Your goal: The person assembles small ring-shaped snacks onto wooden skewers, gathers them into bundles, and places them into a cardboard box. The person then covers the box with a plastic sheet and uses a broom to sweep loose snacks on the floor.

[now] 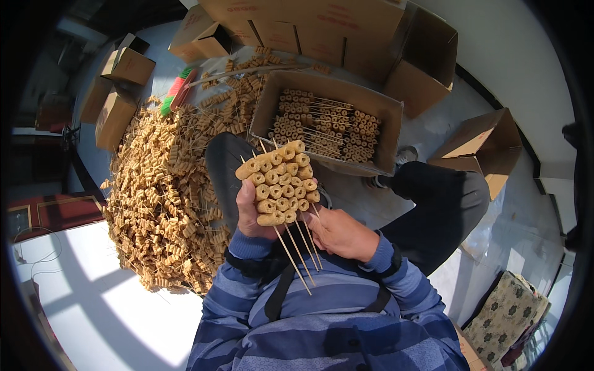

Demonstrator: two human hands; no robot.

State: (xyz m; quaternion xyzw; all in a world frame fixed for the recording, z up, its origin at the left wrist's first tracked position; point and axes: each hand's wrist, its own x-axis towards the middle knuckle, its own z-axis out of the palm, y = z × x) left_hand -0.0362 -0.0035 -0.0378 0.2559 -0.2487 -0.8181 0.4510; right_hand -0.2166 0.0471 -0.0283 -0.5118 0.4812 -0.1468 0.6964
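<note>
A bundle of skewers (281, 185), each a thin wooden stick threaded with hollow golden-brown rolls, is held up over my lap. My left hand (249, 213) wraps round its left side, with the thumb against the rolls. At the lower right, my right hand (342, 235) has its fingers closed by the bare sticks and lowest rolls; its fingertips are partly hidden. Just beyond the bundle stands an open cardboard box (387, 127), in which similar skewers lie packed in rows. To my left rises a big heap of loose skewers (167, 204).
Cardboard boxes stand around: a large one (272, 21) at the far side, an open one (479, 145) at right, and several at far left. A green and red broom (176, 93) lies behind the heap. A patterned cloth (507, 315) sits at lower right.
</note>
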